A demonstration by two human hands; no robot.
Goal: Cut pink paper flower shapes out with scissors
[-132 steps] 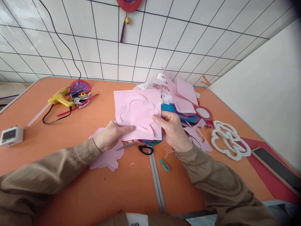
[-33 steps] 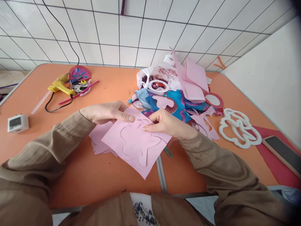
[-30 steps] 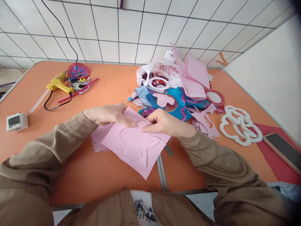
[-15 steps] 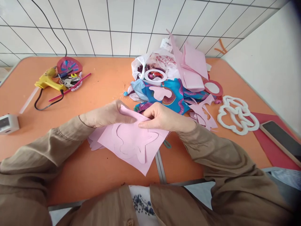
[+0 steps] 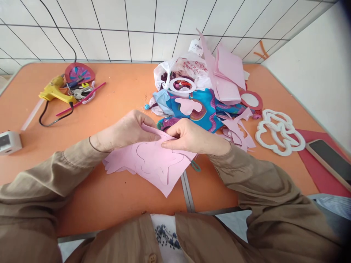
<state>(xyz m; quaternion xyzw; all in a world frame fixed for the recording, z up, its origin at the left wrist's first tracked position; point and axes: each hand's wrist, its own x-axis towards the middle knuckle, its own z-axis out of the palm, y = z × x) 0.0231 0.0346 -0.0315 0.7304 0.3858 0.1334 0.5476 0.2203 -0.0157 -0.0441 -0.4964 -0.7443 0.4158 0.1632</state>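
Observation:
My left hand point(image 5: 132, 128) pinches the upper left edge of a pink sheet point(image 5: 157, 160) between thumb and fingers. On the same top edge, my right hand point(image 5: 190, 138) grips with its thumb lying over the front. A curvy outline runs across the sheet's face, and its lower corner points towards me. Whether the outline is cut through or only drawn, I cannot tell. Under the sheet, on the left, other pink pieces point(image 5: 116, 164) with wavy edges lie on the orange table point(image 5: 95, 204). The fingers behind the sheet are mostly hidden.
Beyond my hands is a pile: blue patterned fabric point(image 5: 210, 109), a plastic bag point(image 5: 196, 67), folded pink sheets point(image 5: 230, 69) and pink scraps point(image 5: 238, 128). White cloud-shaped frames point(image 5: 279, 133) and a phone point(image 5: 329, 157) are at right. A yellow glue gun point(image 5: 56, 91) lies at left.
The sheet has tilted and its lower corner has shifted slightly up and left. Both hands keep their hold on the top edge. The camera view has shifted a little.

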